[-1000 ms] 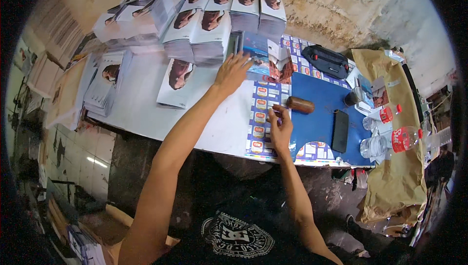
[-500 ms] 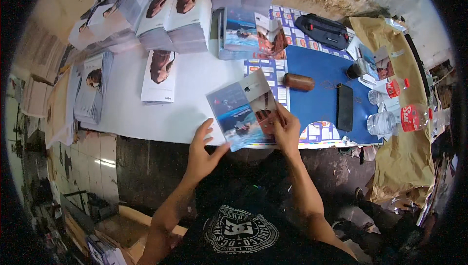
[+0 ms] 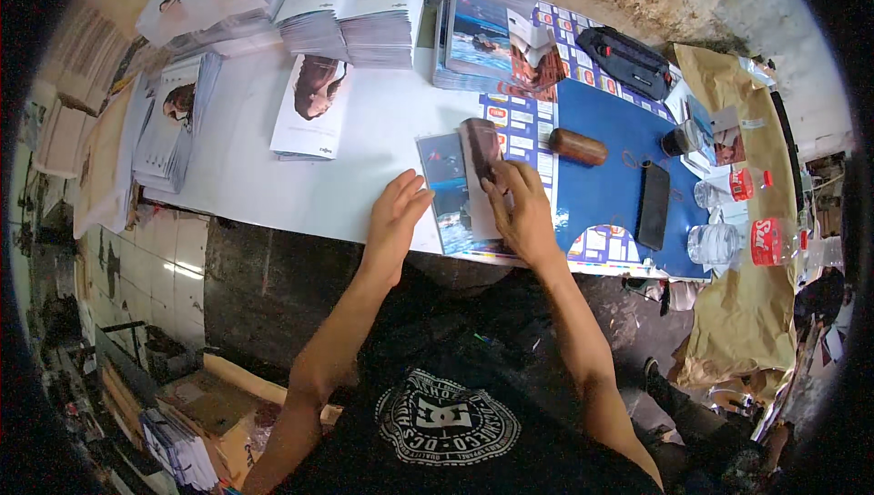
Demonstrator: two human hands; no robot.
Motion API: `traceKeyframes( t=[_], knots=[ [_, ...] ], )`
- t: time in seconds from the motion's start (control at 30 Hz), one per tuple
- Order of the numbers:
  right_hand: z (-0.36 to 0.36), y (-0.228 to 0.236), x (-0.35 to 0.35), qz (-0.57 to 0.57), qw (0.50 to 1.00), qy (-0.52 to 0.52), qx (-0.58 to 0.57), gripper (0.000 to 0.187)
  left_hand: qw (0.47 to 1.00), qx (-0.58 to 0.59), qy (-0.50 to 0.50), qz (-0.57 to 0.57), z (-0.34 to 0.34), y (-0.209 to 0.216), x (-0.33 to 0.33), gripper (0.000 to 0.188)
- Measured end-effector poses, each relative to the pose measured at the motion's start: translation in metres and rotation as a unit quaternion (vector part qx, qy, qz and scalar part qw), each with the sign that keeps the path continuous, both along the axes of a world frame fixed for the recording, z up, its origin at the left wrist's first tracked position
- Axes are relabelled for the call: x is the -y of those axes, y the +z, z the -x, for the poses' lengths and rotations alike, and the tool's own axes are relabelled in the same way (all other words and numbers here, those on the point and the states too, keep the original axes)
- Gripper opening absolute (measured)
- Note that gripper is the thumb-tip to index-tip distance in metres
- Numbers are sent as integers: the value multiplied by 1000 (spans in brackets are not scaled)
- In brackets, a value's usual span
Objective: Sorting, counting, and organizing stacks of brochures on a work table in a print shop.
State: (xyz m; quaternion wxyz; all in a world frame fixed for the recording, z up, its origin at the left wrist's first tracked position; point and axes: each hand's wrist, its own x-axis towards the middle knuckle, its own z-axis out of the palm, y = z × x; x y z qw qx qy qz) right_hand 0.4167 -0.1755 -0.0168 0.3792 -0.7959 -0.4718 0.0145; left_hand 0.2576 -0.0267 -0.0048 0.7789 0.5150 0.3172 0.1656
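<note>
A printed leaflet (image 3: 444, 160) with a blue sea picture lies at the near edge of the white tabletop, its right panel folded over leftward, showing a brown picture. On that folded panel my right hand (image 3: 526, 217) presses its fingers and thumb together, gripping the flap. My left hand (image 3: 397, 227) is beside the leaflet's left edge, fingers stretched out and holding nothing. Beyond it, to the left, is a small pile of folded leaflets (image 3: 311, 108). A stack of unfolded blue-and-brown leaflets (image 3: 480, 35) stands farther back.
Tall stacks of folded leaflets (image 3: 387, 26) fill the back left, with another pile (image 3: 175, 126) at the left. On the right are a brown cylindrical object (image 3: 578, 146), a black phone (image 3: 653, 206), a dark cup (image 3: 680, 140), plastic bottles (image 3: 713, 245), a black bag (image 3: 628, 63) and brown paper (image 3: 746, 304).
The leaflet came down onto the table, and its right panel was folded over by my right hand. My left hand rose slightly beside it. The whole view shifted.
</note>
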Motion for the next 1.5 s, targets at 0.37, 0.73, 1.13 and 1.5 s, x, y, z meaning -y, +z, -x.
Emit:
traceKeyframes(
  t=[0.37,0.73,1.13,1.5],
  knots=[
    [-9,-6,-6,41,998,40,-28,63,999,27,-1,37,1,-7,5,67],
    [11,-28,-22,140,976,-23,165,67,1000,0,-18,16,-6,-8,3,63],
    [16,-26,-23,149,969,7,196,68,1000,3,-20,10,-6,-7,3,64],
    [16,-29,-25,139,968,13,206,68,1000,13,-14,20,-7,-11,1,64]
  ],
)
